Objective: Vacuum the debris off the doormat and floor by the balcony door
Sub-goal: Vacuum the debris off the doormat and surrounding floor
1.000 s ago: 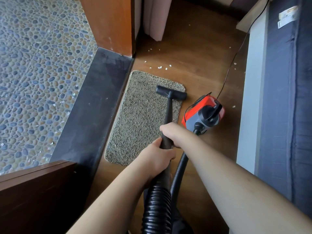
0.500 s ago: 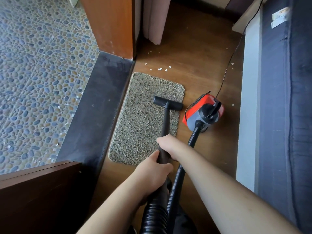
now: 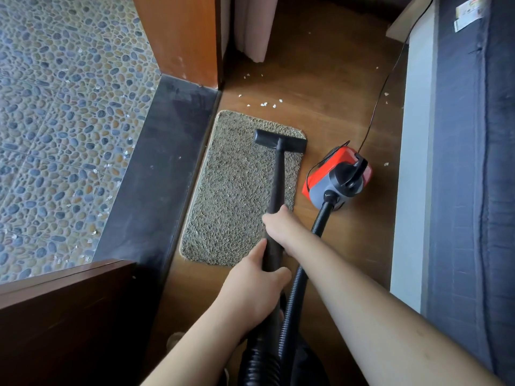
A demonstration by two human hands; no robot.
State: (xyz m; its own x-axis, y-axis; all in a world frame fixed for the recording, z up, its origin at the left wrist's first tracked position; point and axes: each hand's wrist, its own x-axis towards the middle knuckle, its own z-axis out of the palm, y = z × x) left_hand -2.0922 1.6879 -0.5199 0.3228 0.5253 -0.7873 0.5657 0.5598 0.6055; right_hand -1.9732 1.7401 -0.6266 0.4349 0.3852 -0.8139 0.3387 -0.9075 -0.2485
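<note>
Both hands are clamped on the black vacuum tube [image 3: 277, 188], one ahead of the other. The right hand [image 3: 278, 227] grips it farther from the body, fingers wrapped over the top. The left hand [image 3: 256, 291] grips it just behind, thumb along the near side, close to where the ribbed hose [image 3: 259, 363] begins.

Ahead of the right hand the tube runs straight out to the flat nozzle [image 3: 280, 142], which rests on the far end of the doormat [image 3: 237, 190], its right tip reaching the mat's right edge. The mat lies ahead and slightly left of both hands; its near edge sits just beyond the left hand's knuckles.

Left of the mat, almost touching its long edge, runs the dark stone threshold [image 3: 156, 174], and past that the pebbled balcony floor [image 3: 61, 121] with pale flecks on it. A dark wooden door edge [image 3: 64, 316] stands close on the left of the left forearm, and an orange-brown door frame [image 3: 184, 37] rises beyond the threshold's far end.

Right of the right hand, just beside the mat, sits the red and grey vacuum body [image 3: 338, 176] on the wooden floor [image 3: 328, 87], its hose looping back under the right forearm and a thin cord [image 3: 384, 87] leading away ahead. A white bed base [image 3: 412, 162] and dark mattress [image 3: 473, 162] wall off the right side, leaving a narrow strip of floor.

White debris bits [image 3: 263, 104] lie on the floor just past the mat's far edge, beyond the nozzle, with a few more near the bed base.
</note>
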